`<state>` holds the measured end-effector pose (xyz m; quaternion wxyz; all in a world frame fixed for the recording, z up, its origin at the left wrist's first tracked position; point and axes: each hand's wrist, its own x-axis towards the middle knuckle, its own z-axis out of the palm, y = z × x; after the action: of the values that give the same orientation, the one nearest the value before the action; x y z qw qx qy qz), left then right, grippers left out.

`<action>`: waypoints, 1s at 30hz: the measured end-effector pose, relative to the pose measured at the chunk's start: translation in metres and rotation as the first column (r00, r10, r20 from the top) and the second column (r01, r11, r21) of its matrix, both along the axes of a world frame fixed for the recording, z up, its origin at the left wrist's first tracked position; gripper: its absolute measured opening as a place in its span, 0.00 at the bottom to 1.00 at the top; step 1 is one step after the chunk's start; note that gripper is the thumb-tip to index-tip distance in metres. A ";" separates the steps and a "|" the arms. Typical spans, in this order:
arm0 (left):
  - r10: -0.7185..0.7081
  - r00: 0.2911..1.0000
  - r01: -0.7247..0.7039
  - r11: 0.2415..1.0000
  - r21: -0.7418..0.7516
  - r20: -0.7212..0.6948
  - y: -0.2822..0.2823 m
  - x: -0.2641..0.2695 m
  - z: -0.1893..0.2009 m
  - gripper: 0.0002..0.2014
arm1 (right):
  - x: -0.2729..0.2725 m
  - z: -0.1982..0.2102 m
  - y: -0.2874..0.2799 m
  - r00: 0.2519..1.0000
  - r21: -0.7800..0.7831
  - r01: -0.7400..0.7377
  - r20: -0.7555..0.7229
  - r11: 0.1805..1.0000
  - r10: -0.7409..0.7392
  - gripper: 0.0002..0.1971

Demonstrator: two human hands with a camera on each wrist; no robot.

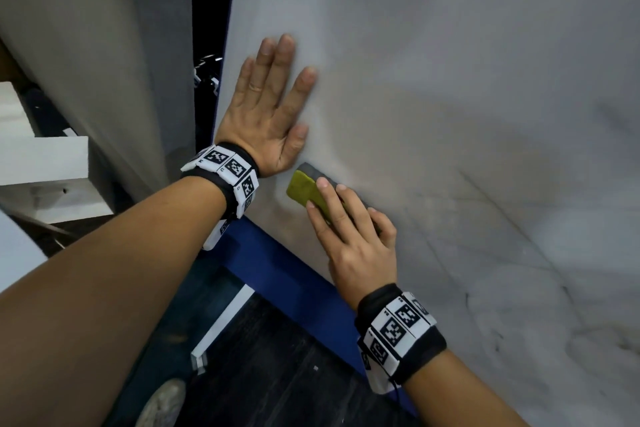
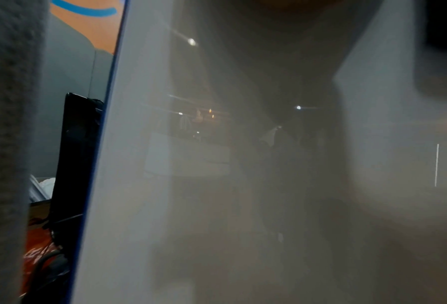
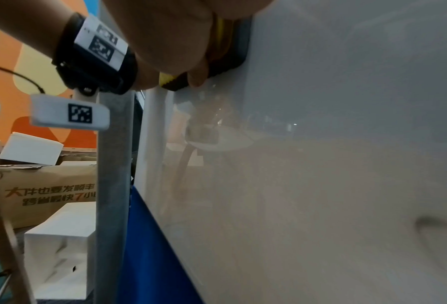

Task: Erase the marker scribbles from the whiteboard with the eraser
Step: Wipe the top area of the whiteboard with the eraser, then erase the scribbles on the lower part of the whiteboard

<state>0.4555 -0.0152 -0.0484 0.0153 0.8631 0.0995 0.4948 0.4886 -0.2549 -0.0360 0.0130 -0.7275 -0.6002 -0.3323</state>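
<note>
From the head view I see a big whiteboard (image 1: pixel 450 80) with a blue frame (image 1: pixel 277 263), standing beside a grey partition (image 1: pixel 104 45), with dark flooring below. My left hand (image 1: pixel 266 107) lies flat on the board near its left edge, fingers (image 1: pixel 277 55) straight and slightly spread, bracing it. My right hand (image 1: pixel 349 232) presses the eraser (image 1: pixel 304 191), yellow-green back and grey felt, against the board just below the left wrist, with its fingers laid along the back and the thumb curled round the side. Faint grey streaks (image 1: pixel 485 198) and smudges show to the right and lower right, so I judge the wiping well along but not finished.

The left wrist view gives me only the glossy board (image 2: pixel 243 185) with dim reflections and its blue edge; the hand itself is barely in shot.

The right wrist view shows the eraser (image 3: pixel 225 41) held flush to the board (image 3: pixel 321 144) under my hand. There is a dark smudge (image 3: pixel 427 224) low on the right, possibly leftover marker, though the blur leaves me unsure.

Next I'd sweep the eraser rightward and down over those streaks, keeping firm flat pressure while the left hand steadies the board.
</note>
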 end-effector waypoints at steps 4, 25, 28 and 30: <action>0.003 1.000 -0.003 1.000 -0.007 -0.026 -0.002 -0.007 0.003 0.35 | 0.004 0.040 -0.001 0.999 0.071 0.016 0.034 0.997 -0.018 0.24; -0.073 0.992 0.067 0.996 0.064 0.105 -0.078 0.007 0.380 0.33 | 0.060 0.377 -0.087 0.879 0.612 0.191 0.242 0.768 -0.411 0.34; -0.153 0.984 0.139 0.980 0.143 0.091 -0.097 0.013 0.428 0.34 | 0.070 0.409 -0.117 0.878 0.711 0.234 0.139 0.663 -0.458 0.34; -0.199 0.977 0.182 0.967 0.179 0.082 -0.109 0.019 0.455 0.34 | 0.075 0.427 -0.138 0.882 0.784 0.287 0.008 0.550 -0.472 0.34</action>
<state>0.4742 -0.1245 0.4070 -0.0062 0.8411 -0.0275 0.5402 0.5633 -0.3926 0.3915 0.1802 -0.7240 -0.2276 -0.6258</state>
